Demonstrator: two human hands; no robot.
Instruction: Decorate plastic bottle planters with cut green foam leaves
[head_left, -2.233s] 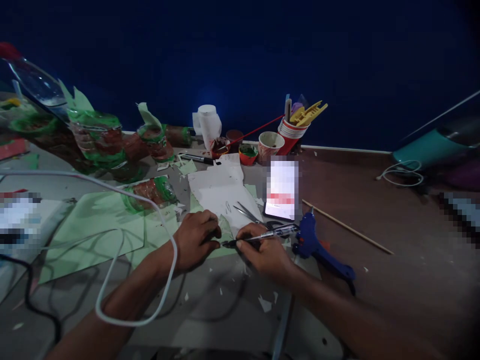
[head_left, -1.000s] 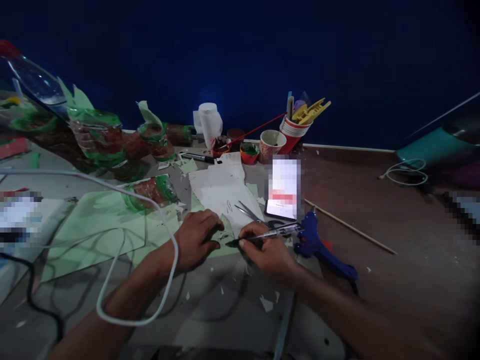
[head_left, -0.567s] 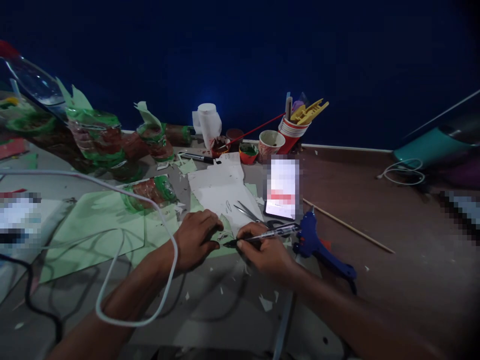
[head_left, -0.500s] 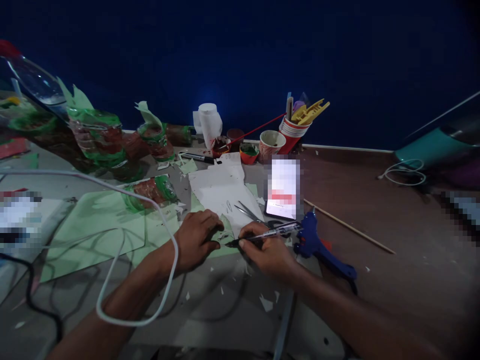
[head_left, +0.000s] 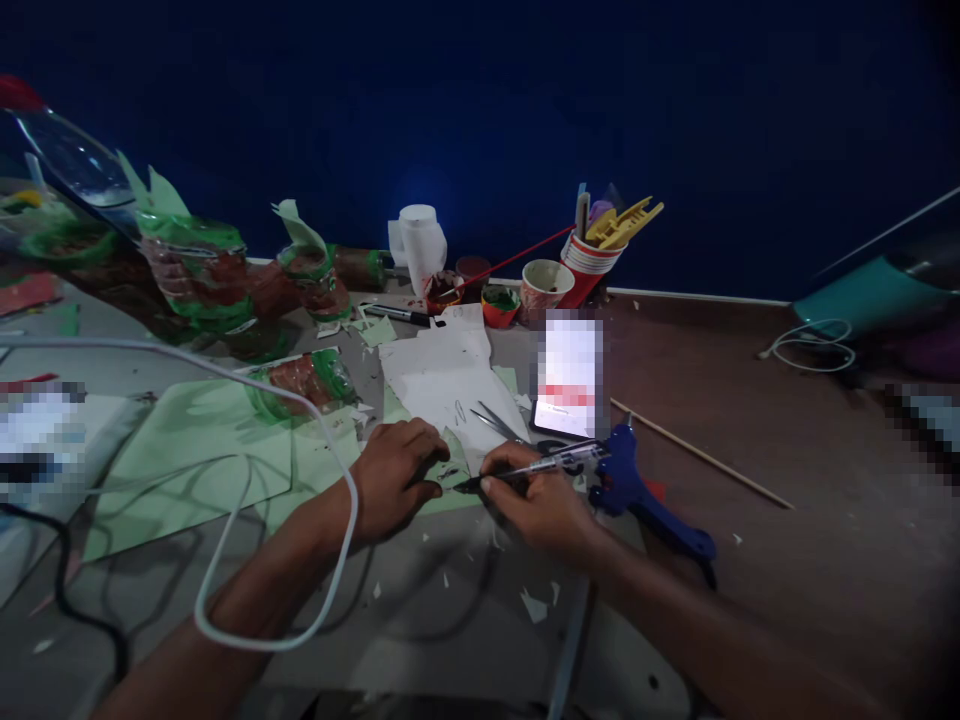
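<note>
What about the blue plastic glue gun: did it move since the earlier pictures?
No. The blue plastic glue gun lies in the same spot beside the thin wooden stick; both shift slightly together as the view moves.

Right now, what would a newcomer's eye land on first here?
Probably the phone, its screen glowing brightly to the right of the white paper. Next, perhaps, the blue glue gun, lying just right of the right hand, which holds a pen.

Two bare forearms point(head_left: 667, 605) taper to slim wrists point(head_left: 326, 522) — left hand point(head_left: 391, 478) and right hand point(head_left: 541, 500) equally bare, down to the fingers point(head_left: 412, 436).
</note>
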